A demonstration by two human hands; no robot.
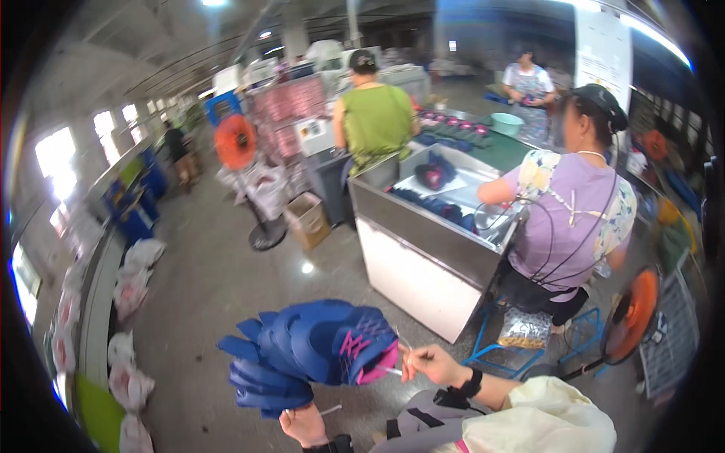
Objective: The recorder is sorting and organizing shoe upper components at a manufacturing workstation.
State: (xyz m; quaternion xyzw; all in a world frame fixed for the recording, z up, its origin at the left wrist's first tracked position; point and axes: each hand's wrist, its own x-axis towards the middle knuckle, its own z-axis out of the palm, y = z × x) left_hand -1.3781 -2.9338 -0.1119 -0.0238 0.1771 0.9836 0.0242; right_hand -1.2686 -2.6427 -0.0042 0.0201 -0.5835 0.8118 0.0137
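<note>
Head view: pinching white strip (390, 371) in right grip (430, 366), beside pink-lined blue bundle (306, 347); cannot tell hold of left grip (304, 424).

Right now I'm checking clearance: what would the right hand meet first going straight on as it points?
Past the white strip it may hold, the right hand would probably meet the pink edge of the navy bundle; depth is unclear.
</note>
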